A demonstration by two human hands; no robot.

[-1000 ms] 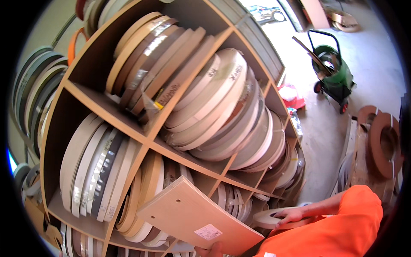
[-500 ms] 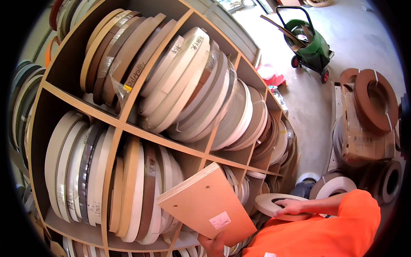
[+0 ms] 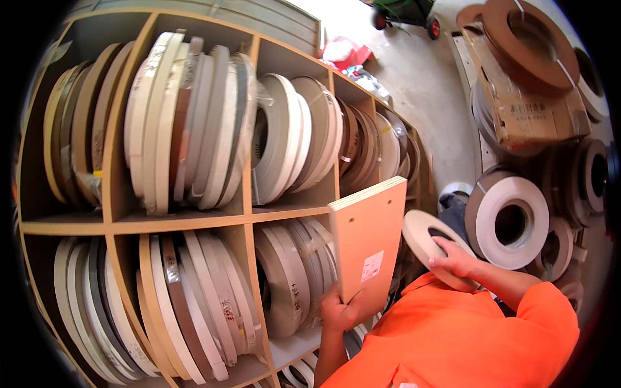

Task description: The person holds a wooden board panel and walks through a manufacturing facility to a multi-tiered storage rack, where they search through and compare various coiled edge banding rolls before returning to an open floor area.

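My left hand (image 3: 341, 310) grips the lower edge of a stack of light wood-toned boards (image 3: 365, 226), its thumb across the front face. The front board has two small holes and a pale label. The stack stands nearly upright before the shelf. On the right, my right hand (image 3: 454, 257) is closed on a cream roll of edge banding (image 3: 419, 238), with fingers reaching into its central hole. The roll is tilted against my orange shirt, close to the boards but apart from them.
A wooden shelf unit (image 3: 174, 227) on the left holds many edge-banding rolls standing on edge. On the right lie a white-faced roll (image 3: 475, 223), a cardboard box (image 3: 533, 116) and brown rolls (image 3: 501, 45) on it. A green wheeled bin (image 3: 404, 10) stands at the far end.
My view has turned, so the shelf appears straighter and the bin has slid toward the top edge. The boards have become more upright and moved right. Both hands keep their holds.
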